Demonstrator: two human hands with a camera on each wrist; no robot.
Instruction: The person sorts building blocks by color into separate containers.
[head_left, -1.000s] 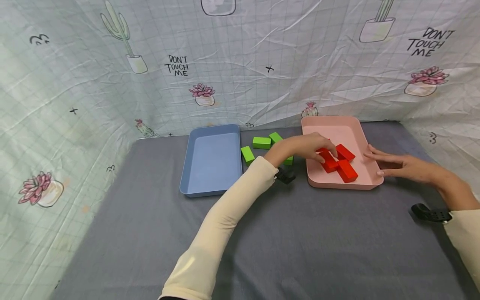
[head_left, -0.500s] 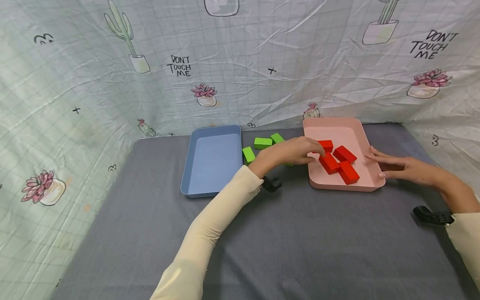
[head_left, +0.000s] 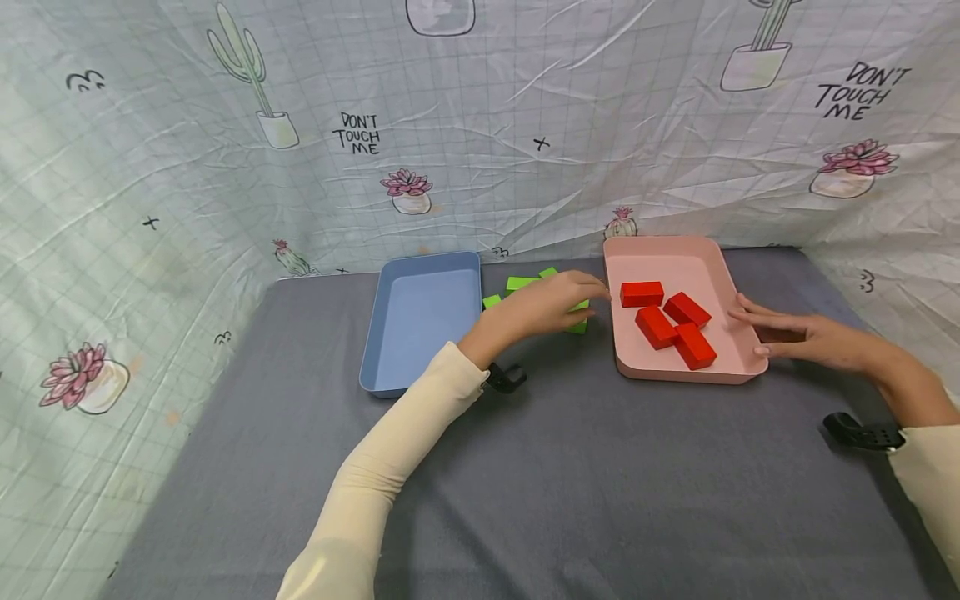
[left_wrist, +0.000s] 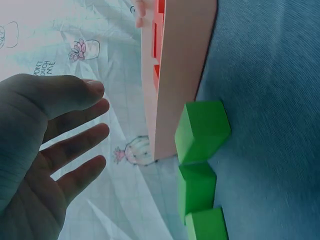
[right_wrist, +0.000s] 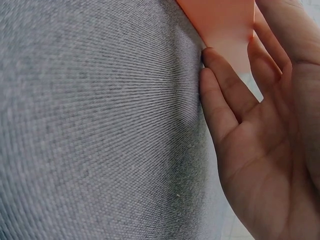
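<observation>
Several red blocks [head_left: 693, 347] lie in the pink tray [head_left: 701, 258] on the right. My left hand [head_left: 542, 307] is above the green blocks [head_left: 520, 283], left of that tray, and partly hides them in the head view. In the left wrist view the left hand [left_wrist: 45, 135] has its fingers apart with nothing between them, and the green blocks [left_wrist: 202, 131] stand beside the pink tray's wall [left_wrist: 180, 55]. My right hand [head_left: 813, 335] rests against the right side of the pink tray; in the right wrist view its fingers [right_wrist: 220, 95] touch the tray's outer wall [right_wrist: 225, 30].
A blue tray [head_left: 420, 325] stands left of the green blocks on the grey cloth [head_left: 600, 475]. Behind and at the left hangs a printed curtain [head_left: 480, 150] with cactus pictures. Each wrist wears a black band [head_left: 862, 432].
My left hand has drawn back leftward out of the pink tray to above the green blocks, leaving the red blocks in view. My right hand has stayed at the tray's side.
</observation>
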